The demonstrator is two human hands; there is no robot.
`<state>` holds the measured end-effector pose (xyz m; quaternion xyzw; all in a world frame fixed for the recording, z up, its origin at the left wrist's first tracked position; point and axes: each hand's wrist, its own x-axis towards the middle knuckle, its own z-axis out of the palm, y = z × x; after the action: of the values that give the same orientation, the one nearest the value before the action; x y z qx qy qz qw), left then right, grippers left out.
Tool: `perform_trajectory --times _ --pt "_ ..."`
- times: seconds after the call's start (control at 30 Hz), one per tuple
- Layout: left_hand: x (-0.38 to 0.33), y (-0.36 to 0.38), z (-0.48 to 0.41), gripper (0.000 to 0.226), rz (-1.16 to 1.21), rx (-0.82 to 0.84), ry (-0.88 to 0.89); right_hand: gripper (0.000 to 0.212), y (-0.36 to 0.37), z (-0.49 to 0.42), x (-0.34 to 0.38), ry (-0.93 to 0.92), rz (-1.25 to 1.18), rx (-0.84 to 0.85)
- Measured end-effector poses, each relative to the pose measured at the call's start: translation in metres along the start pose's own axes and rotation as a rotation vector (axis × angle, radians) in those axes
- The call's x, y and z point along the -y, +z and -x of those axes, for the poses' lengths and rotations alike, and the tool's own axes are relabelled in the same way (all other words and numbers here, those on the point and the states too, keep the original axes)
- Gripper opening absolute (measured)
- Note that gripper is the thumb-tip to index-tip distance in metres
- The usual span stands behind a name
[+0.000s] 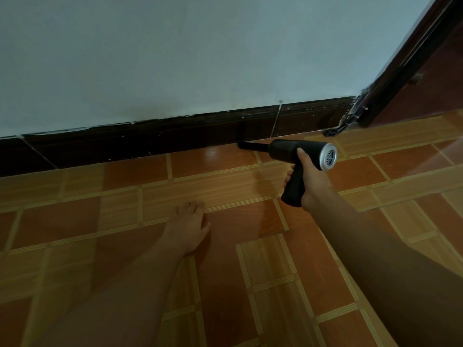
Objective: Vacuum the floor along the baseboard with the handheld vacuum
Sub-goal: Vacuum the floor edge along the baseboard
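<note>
Right of centre, the right hand [312, 181] clenched the handheld vacuum [298, 160], nozzle touching the baseboard [175, 139]; keeping it low along that seam seemed best, the left hand [189, 225] resting flat and empty on the floor [250, 246].

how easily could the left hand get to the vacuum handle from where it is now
Probably yes. The left hand lies flat on the tiled floor, empty, and only bare tile separates it from the vacuum. The right hand already wraps the handle, though, leaving little of it free.
</note>
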<state>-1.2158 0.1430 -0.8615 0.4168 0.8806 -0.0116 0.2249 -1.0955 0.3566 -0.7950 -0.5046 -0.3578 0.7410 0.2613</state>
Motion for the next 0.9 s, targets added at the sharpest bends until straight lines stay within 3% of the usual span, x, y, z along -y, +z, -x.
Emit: perform_trajectory --times 0.63,0.9 --pt "0.047 -0.003 0.028 0.063 0.001 0.064 -0.082 0.051 0.045 0.021 -0.032 0.049 0.076 0.170" --pt "0.061 -0.004 0.037 0.063 -0.006 0.088 -0.124 0.040 0.064 0.029 -0.044 0.076 0.104 0.210"
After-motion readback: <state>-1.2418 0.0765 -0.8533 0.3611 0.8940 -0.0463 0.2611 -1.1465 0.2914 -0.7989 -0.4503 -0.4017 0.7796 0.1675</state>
